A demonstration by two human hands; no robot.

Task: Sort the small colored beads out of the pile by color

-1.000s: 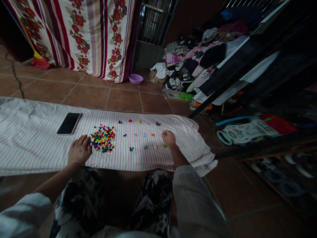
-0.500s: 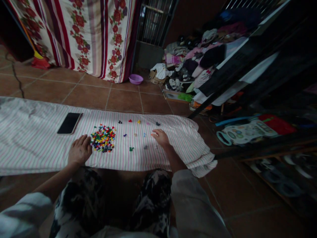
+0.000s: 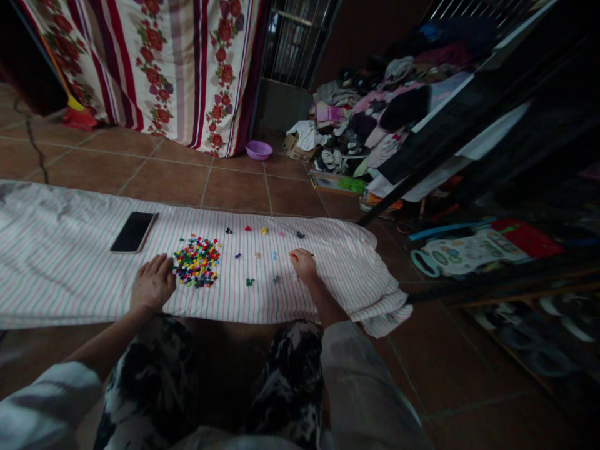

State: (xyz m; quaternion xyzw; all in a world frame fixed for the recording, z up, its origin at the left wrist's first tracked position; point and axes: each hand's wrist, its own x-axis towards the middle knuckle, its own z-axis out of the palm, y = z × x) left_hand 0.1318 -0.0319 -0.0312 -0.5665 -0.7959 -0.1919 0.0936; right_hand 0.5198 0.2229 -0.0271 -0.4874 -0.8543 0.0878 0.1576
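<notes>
A pile of small multicoloured beads [image 3: 197,261] lies on the striped cloth [image 3: 84,275]. My left hand [image 3: 154,282] rests flat on the cloth with its fingers stretched out, the tips at the pile's left edge. My right hand [image 3: 304,265] is low over the cloth on the right, fingers curled together. A speck of orange shows by its fingertips, too small to make out. Sorted little groups lie between the pile and this hand: green beads [image 3: 250,282], yellow beads [image 3: 264,230], blue beads [image 3: 275,255], grey beads [image 3: 276,279] and dark beads [image 3: 300,235] among them.
A phone [image 3: 134,232] lies on the cloth behind my left hand. Beyond, a purple basin [image 3: 259,150] stands on the tiled floor before a floral curtain [image 3: 187,75]. Clothes [image 3: 370,112] are heaped at the back right. A dark metal frame [image 3: 398,187] stands to the right.
My right hand's fingers have curled in more, and the hand has shifted slightly nearer to me. My left hand stays beside the pile. The whole view has shifted a little.
</notes>
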